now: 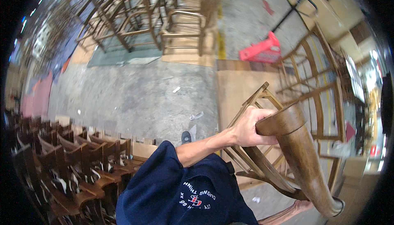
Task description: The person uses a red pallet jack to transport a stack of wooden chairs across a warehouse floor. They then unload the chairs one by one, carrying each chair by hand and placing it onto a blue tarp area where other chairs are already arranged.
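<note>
Concrete workshop floor (135, 97), stacked chair frames (135, 15) beyond.
Our left hand (250, 127) wraps a brown wooden chair (303, 159); right hand (303, 205) underneath, grip unclear.

Chair frame (287, 143): wood, brown stain, smooth with a soft sheen on the curved leg. Stacked chair frames (143, 15), far side of floor: pale bare wood, matt. Dark parts (69, 163) at the floor's left edge: wood, deep brown, semi-gloss. Floor (135, 97): concrete, grey, rough and stained. Red crate (262, 50): plastic, matt. Sleeve (172, 192): navy cloth, matt.
</note>
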Motion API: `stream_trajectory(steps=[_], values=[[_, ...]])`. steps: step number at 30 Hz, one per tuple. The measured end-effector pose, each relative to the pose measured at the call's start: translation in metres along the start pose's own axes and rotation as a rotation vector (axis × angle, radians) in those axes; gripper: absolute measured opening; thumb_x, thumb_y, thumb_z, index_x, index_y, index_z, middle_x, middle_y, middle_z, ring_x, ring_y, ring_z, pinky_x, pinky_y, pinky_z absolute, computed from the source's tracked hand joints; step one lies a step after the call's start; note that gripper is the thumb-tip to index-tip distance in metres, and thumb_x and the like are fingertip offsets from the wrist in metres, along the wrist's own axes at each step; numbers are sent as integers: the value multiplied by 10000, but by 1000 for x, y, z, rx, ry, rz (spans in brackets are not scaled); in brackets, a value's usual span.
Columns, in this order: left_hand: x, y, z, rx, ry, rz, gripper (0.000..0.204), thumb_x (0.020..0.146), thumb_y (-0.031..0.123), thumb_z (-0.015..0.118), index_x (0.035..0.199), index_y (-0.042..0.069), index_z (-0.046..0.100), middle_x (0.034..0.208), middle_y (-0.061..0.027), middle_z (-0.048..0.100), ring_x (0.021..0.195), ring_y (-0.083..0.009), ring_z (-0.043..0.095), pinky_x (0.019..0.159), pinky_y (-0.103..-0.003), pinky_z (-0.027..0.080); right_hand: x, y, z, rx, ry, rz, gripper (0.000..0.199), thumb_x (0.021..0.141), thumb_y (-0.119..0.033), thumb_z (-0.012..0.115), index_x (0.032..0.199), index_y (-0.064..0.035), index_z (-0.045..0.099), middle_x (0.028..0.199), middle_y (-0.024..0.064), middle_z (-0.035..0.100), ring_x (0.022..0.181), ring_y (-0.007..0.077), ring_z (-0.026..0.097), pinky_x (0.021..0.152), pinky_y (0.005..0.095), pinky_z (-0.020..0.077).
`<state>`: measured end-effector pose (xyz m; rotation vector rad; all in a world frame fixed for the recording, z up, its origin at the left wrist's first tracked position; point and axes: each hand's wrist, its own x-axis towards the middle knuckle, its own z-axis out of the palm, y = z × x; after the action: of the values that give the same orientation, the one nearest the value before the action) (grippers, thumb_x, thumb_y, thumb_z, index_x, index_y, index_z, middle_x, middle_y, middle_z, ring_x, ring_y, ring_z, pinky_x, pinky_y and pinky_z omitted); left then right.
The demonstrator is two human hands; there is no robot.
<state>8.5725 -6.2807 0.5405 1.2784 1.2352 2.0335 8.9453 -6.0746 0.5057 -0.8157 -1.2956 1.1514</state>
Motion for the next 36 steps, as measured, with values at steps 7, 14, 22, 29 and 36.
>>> stream_trajectory(steps=[7,14,22,29,36], values=[[-110,67,-188,326,421,179,392,626,139,831,954,10,660,779,-122,683,690,-129,643,657,-307,510,-36,-8,220,108,-403,4,84,934,-132,598,892,-67,567,798,44,569,728,145,544,724,290,498],[-238,105,-302,465,713,35,355,688,215,802,955,39,650,889,-78,667,855,-203,638,770,-362,485,-117,8,396,230,-800,139,80,941,-115,581,876,-79,553,788,33,554,722,135,532,712,277,492],[-317,173,-372,369,1223,74,163,890,193,622,821,48,594,708,-40,576,664,-112,569,592,-248,461,-230,50,623,395,-1268,306,110,894,-42,625,862,-84,529,774,15,538,732,128,542,708,305,502],[-313,217,-527,365,1393,370,208,793,33,751,792,10,544,727,-101,595,625,-135,565,565,-255,471,-336,50,858,295,-1344,334,166,861,-171,642,780,-85,525,731,40,562,703,122,545,670,290,487],[-309,235,-628,486,1550,408,211,819,66,733,786,14,531,748,-95,588,641,-145,562,578,-266,474,-411,69,1026,382,-1632,515,161,892,-151,633,814,-78,513,744,47,573,708,111,548,682,293,502]])
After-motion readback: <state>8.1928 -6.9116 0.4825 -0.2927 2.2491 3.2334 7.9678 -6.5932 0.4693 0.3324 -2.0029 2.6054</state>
